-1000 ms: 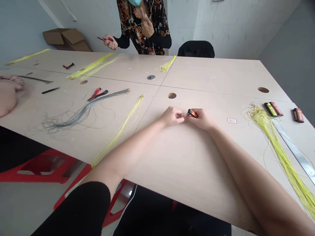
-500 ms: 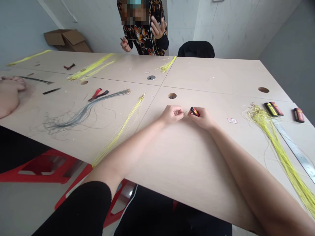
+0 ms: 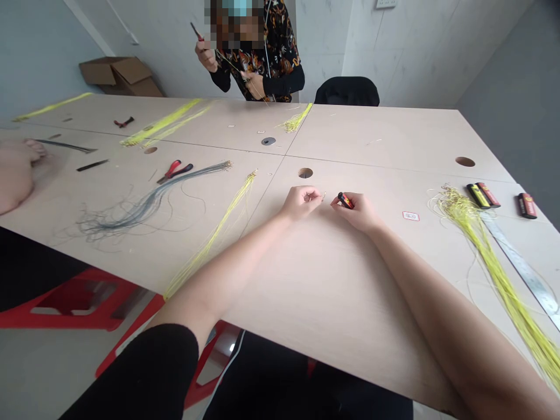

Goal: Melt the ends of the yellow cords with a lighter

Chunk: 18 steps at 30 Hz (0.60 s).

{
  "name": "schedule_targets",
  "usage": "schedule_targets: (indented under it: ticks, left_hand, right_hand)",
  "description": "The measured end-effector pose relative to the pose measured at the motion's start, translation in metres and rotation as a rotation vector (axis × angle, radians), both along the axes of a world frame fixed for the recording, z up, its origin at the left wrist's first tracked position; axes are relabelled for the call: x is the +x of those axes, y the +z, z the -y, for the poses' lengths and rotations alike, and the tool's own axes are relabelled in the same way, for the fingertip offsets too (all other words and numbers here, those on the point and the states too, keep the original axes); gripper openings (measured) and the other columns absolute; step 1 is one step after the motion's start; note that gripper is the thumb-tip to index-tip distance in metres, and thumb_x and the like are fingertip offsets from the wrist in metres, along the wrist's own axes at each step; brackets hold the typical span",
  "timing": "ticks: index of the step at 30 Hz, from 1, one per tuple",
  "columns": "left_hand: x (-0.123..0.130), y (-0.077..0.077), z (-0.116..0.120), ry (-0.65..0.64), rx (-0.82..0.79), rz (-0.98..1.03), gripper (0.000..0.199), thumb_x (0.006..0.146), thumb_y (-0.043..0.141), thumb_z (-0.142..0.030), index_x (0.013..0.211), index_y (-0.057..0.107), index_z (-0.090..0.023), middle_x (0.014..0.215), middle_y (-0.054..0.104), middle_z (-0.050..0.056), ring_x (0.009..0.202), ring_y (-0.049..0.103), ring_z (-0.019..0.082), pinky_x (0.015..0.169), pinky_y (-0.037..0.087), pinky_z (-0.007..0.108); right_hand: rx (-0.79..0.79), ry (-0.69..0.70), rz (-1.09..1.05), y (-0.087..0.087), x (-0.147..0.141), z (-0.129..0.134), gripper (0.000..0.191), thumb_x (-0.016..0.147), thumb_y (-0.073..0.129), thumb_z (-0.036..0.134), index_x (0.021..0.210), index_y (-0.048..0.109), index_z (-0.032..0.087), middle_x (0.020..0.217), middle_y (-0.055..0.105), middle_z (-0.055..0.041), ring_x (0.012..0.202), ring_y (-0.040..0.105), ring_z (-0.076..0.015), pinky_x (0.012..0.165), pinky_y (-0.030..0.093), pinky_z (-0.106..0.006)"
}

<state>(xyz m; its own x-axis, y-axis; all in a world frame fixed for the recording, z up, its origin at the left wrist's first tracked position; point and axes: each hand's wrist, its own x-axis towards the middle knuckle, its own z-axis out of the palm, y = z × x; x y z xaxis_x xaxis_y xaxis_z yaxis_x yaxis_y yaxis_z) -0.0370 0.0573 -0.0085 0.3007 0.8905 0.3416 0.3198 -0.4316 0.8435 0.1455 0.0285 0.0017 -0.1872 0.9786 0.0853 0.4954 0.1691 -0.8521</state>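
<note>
Black-and-red lighter point(image 3: 346, 200) sits clenched in the right grip point(image 3: 357, 210) at the tabletop point(image 3: 319, 280); just apart, at its 9 o'clock, the left grip point(image 3: 301, 202) pinches a thin thread point(image 3: 324, 196). Yellow strands point(image 3: 492, 259) lie at the right grip's 4 o'clock.

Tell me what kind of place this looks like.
Probably a small handcraft workshop: a bundle of yellow strands and red-and-black pliers lie on a large shared table, with another person at work opposite.

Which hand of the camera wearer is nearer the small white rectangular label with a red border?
Right. The right hand is left of the label; the left hand is farther left.
</note>
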Motion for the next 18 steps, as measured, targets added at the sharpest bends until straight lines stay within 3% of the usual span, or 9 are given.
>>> schedule_targets:
  ticks: [3, 10, 18]
  left_hand:
    - [0.0005, 0.0006, 0.0018, -0.04, 0.024, -0.056, 0.019, 0.07, 0.055, -0.029, 0.056, 0.054, -0.015, 0.05, 0.045, -0.004, 0.048, 0.033, 0.006, 0.049, 0.027, 0.022]
    - [0.0019, -0.0009, 0.003, -0.107, 0.121, -0.18, 0.015, 0.068, 0.054, -0.022, 0.056, 0.056, -0.015, 0.051, 0.047, -0.004, 0.05, 0.036, 0.007, 0.052, 0.03, 0.023]
    - [0.002, -0.002, 0.0037, -0.128, 0.155, -0.24, 0.013, 0.068, 0.053, -0.021, 0.057, 0.056, -0.015, 0.054, 0.052, -0.002, 0.051, 0.04, 0.008, 0.053, 0.031, 0.023]
  right_hand:
    - [-0.008, 0.003, -0.025, 0.0003, -0.0005, 0.0013, 0.022, 0.071, 0.056, 0.037, 0.071, 0.061, 0.015, 0.054, 0.034, 0.0046, 0.054, 0.028, -0.0091, 0.053, 0.024, -0.026]
    - [-0.017, 0.019, -0.055, -0.0029, 0.0005, 0.0003, 0.027, 0.069, 0.06, 0.039, 0.079, 0.065, 0.014, 0.056, 0.036, 0.0047, 0.054, 0.028, -0.0086, 0.054, 0.024, -0.026]
    - [0.003, 0.023, -0.027, -0.0004, -0.0005, 0.0016, 0.023, 0.07, 0.053, 0.036, 0.072, 0.061, 0.015, 0.057, 0.039, 0.0036, 0.055, 0.03, -0.0091, 0.054, 0.026, -0.026]
